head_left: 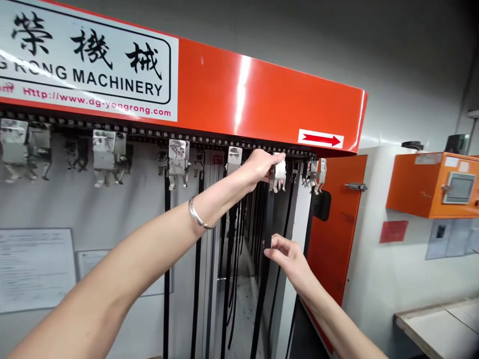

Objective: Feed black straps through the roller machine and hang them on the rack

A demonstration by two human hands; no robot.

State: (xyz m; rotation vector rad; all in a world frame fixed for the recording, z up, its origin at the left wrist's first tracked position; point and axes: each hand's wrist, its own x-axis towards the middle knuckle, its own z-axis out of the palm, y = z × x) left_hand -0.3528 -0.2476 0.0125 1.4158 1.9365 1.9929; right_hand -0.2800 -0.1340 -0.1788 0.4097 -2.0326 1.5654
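Several metal clips hang in a row from a chain rail (149, 132) under an orange machine housing (262, 99). My left hand (260, 167), with a silver bangle (198, 213) on its wrist, is closed around one white-faced metal clip (279, 174) at the rail. Long black straps (228, 269) hang below the clips. Lower down, my right hand (286, 257) pinches one black strap (265, 279) between its fingers and thumb. The fingers of my left hand partly hide the clip.
An orange door (331, 234) with a metal latch stands to the right of the straps. An orange control box (430, 187) is mounted on the right wall, above a pale table corner (437, 331). Printed papers (35, 269) are fixed to the left wall.
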